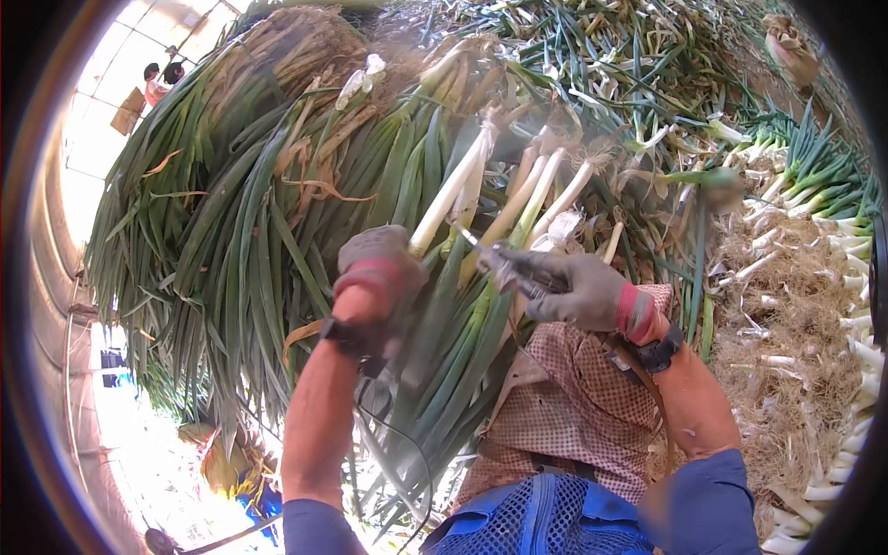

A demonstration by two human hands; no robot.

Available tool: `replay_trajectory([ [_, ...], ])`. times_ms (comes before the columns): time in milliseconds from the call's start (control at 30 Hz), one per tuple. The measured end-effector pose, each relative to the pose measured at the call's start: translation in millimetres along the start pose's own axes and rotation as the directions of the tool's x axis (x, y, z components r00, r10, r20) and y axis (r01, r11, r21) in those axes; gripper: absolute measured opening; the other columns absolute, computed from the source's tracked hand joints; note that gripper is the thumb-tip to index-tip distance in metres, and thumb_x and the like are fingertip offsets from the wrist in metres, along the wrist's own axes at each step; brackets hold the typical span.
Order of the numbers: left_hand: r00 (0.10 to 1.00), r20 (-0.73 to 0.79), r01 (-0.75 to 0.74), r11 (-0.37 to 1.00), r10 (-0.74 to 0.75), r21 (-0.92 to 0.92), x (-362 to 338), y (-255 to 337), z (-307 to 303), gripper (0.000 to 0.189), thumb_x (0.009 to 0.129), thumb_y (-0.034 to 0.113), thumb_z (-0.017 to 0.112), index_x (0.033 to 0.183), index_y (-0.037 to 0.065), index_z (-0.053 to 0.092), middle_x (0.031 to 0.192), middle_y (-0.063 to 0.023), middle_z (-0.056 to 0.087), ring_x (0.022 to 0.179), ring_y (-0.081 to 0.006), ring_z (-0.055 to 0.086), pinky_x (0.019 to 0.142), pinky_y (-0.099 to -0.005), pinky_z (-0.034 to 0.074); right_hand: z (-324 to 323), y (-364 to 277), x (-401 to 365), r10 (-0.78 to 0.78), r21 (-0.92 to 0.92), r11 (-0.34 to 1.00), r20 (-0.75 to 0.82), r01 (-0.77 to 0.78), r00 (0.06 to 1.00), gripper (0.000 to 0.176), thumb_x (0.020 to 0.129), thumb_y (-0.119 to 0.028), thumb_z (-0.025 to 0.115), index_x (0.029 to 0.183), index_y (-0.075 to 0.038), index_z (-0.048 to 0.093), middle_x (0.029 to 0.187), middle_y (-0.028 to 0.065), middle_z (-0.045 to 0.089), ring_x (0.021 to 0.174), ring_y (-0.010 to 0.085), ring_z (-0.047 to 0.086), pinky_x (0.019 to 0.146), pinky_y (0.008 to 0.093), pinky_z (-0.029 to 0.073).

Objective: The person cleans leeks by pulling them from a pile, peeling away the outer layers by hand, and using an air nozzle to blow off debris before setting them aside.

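Note:
My left hand (379, 264), in a grey glove with a red cuff, is closed round a long green onion (451, 190). Its white shank slants up and right from the fist, with the root end farthest from me. My right hand (592, 289), gloved alike, is wrapped round an air blow gun (529, 270). The gun's thin metal nozzle points up and left at the white shanks, close to the held onion. Several other green onions (541, 194) lie just beyond the gun, roots away from me. Blurry haze hangs around their root ends.
A big heap of unpeeled green onions (213, 213) fills the left. Leaf scraps (629, 65) cover the ground ahead. On the right lie shed roots (777, 342) and rows of white-stemmed onions (814, 194). A thin hose (427, 462) runs below my left arm. Two people (159, 83) are far off, upper left.

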State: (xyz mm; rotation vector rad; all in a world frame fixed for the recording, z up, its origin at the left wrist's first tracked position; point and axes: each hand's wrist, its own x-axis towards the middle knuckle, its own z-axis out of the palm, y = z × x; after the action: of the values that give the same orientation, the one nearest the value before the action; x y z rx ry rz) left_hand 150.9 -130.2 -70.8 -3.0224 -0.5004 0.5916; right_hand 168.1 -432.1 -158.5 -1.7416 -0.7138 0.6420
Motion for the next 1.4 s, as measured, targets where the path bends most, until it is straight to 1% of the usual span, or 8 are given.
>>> replay_trajectory([
  [200, 0.987, 0.083, -0.101, 0.927, 0.140, -0.361, -50, -32, -26, 0.052, 0.070, 0.045, 0.092, 0.100, 0.003, 0.080, 0.085, -0.0155, 0.076, 0.078, -0.0285, 0.073, 0.076, -0.0409, 0.056, -34, -18, 50, 0.088, -0.393, 0.916, -0.010, -0.084, 0.996, 0.073, 0.094, -0.026, 0.070, 0.163, -0.026, 0.049, 0.107, 0.0204, 0.077, 0.090, 0.0324, 0.076, 0.088, 0.0419, 0.059],
  [300, 0.976, 0.185, 0.013, 0.816, 0.117, -0.579, -71, -47, -37, 0.045, 0.072, 0.020, 0.093, 0.108, -0.002, 0.078, 0.088, -0.0073, 0.076, 0.081, -0.0142, 0.070, 0.077, -0.0298, 0.055, -105, -9, 95, -0.032, -0.707, 0.693, -0.222, -0.138, 0.975, 0.063, 0.095, -0.023, 0.067, 0.157, -0.024, 0.056, 0.112, 0.0215, 0.077, 0.094, 0.0390, 0.075, 0.086, 0.0480, 0.060],
  [467, 0.982, 0.125, 0.031, 0.542, 0.138, -0.840, -78, -29, -57, 0.039, 0.076, 0.004, 0.090, 0.112, -0.003, 0.076, 0.090, -0.0047, 0.077, 0.081, -0.0124, 0.070, 0.078, -0.0278, 0.056, -310, -31, 135, -0.188, -0.625, 0.606, -0.714, -0.493, 0.675, 0.050, 0.106, -0.055, 0.058, 0.129, -0.013, 0.074, 0.107, 0.0179, 0.079, 0.098, 0.0310, 0.077, 0.087, 0.0446, 0.058],
  [567, 0.983, 0.092, 0.002, 0.494, 0.158, -0.870, -55, -10, -35, 0.040, 0.076, 0.002, 0.089, 0.114, -0.004, 0.077, 0.093, -0.0058, 0.079, 0.081, -0.0134, 0.071, 0.080, -0.0294, 0.057, -287, -57, 108, 0.149, -0.610, 0.590, -0.561, -0.529, 0.814, 0.057, 0.103, -0.058, 0.062, 0.135, -0.012, 0.074, 0.115, 0.0181, 0.080, 0.103, 0.0281, 0.077, 0.090, 0.0444, 0.058],
  [667, 0.978, 0.177, 0.028, 0.776, 0.108, -0.630, -19, 27, -8, 0.048, 0.076, 0.033, 0.090, 0.110, -0.001, 0.081, 0.096, -0.0116, 0.080, 0.083, -0.0181, 0.074, 0.084, -0.0329, 0.058, -161, -26, 47, 0.136, -0.424, 0.874, -0.258, -0.238, 0.956, 0.051, 0.108, -0.053, 0.061, 0.137, -0.014, 0.076, 0.105, 0.0086, 0.081, 0.094, 0.0188, 0.075, 0.089, 0.0358, 0.060],
  [833, 0.988, 0.035, -0.136, 0.944, 0.153, -0.301, 17, 37, 84, 0.055, 0.083, 0.048, 0.083, 0.120, 0.008, 0.079, 0.120, -0.0146, 0.077, 0.113, -0.0332, 0.072, 0.099, -0.0440, 0.056, -73, -17, -4, 0.358, -0.153, 0.924, 0.022, -0.351, 0.934, 0.068, 0.090, -0.026, 0.080, 0.152, -0.005, 0.061, 0.110, 0.0110, 0.078, 0.091, 0.0130, 0.069, 0.086, 0.0315, 0.056],
  [1033, 0.753, -0.657, 0.082, 0.996, -0.039, 0.035, 3, -26, 57, 0.048, 0.085, 0.043, 0.082, 0.119, 0.010, 0.075, 0.115, -0.0169, 0.076, 0.111, -0.0324, 0.071, 0.095, -0.0460, 0.056, -54, -32, -30, 0.231, 0.063, 0.973, -0.190, -0.223, 0.954, 0.080, 0.088, -0.029, 0.081, 0.159, -0.005, 0.053, 0.117, 0.0103, 0.076, 0.100, 0.0132, 0.069, 0.092, 0.0307, 0.056],
  [1400, 0.963, -0.267, -0.004, 0.989, -0.037, -0.150, -85, -103, 112, 0.019, 0.089, 0.027, 0.074, 0.093, 0.008, 0.074, 0.094, -0.0212, 0.074, 0.092, -0.0424, 0.073, 0.080, -0.0527, 0.056, 18, -28, -9, 0.185, -0.027, 0.982, -0.080, -0.188, 0.979, 0.081, 0.088, -0.037, 0.079, 0.162, -0.016, 0.052, 0.114, 0.0193, 0.077, 0.105, 0.0304, 0.074, 0.099, 0.0372, 0.054],
])
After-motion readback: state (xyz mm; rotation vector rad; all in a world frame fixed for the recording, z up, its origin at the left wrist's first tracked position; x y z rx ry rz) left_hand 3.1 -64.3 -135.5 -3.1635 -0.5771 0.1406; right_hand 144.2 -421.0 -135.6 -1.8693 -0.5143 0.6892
